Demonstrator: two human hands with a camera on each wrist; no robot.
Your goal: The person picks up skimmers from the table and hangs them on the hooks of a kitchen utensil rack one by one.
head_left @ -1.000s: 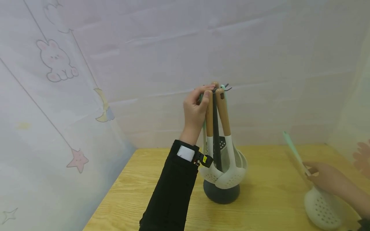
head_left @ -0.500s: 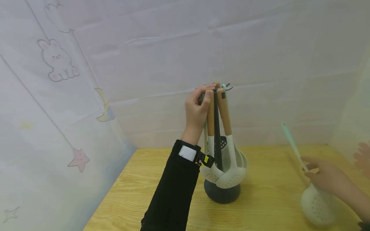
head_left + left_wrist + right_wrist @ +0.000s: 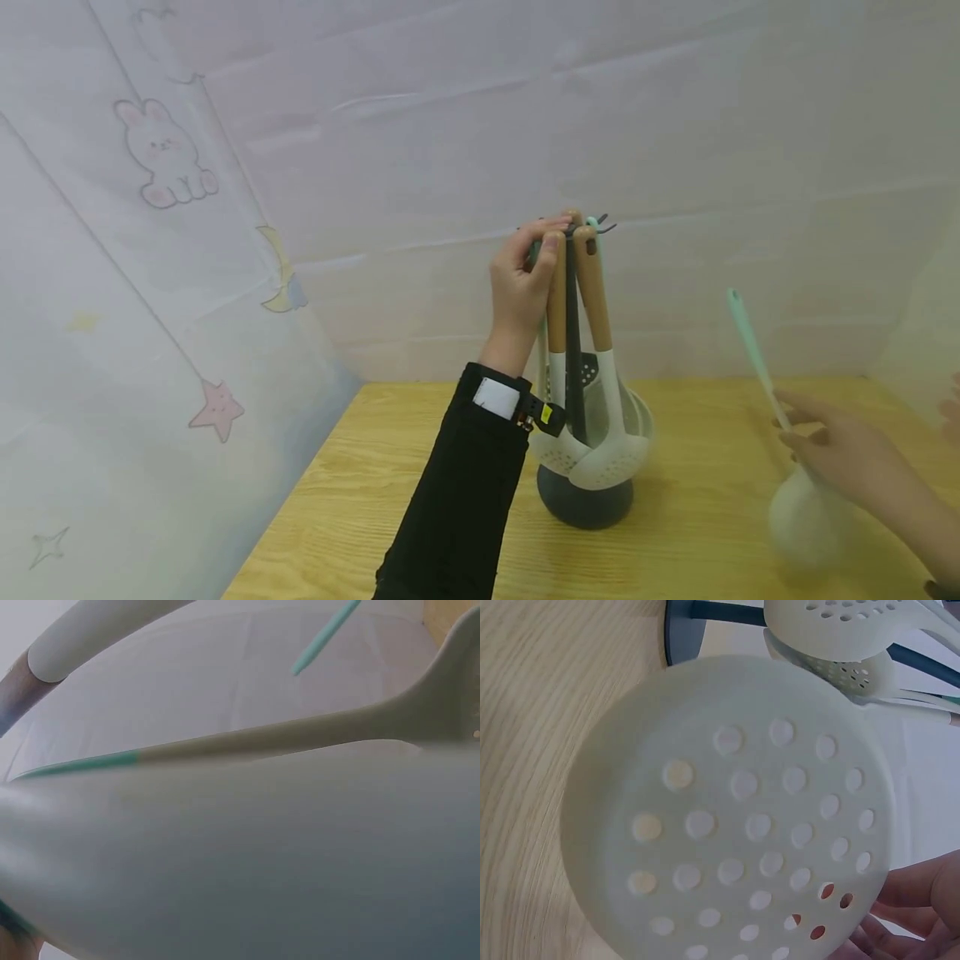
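Skimmer (image 3: 806, 517) low at right, near desk (image 3: 697, 533) edge, off desk surface; round perforated head (image 3: 735, 825) down, mint handle (image 3: 750, 350) slanting up and leftward toward rack. Right hand (image 3: 832, 454) pinches handle just above head. Rack (image 3: 581, 350) well left, hooks high; left hand (image 3: 521, 287) curled around hanging wooden handle (image 3: 557, 292) near top.

Matt pale plastic skimmer (image 3: 727, 817) — grained wooden table (image 3: 705, 467), smooth.
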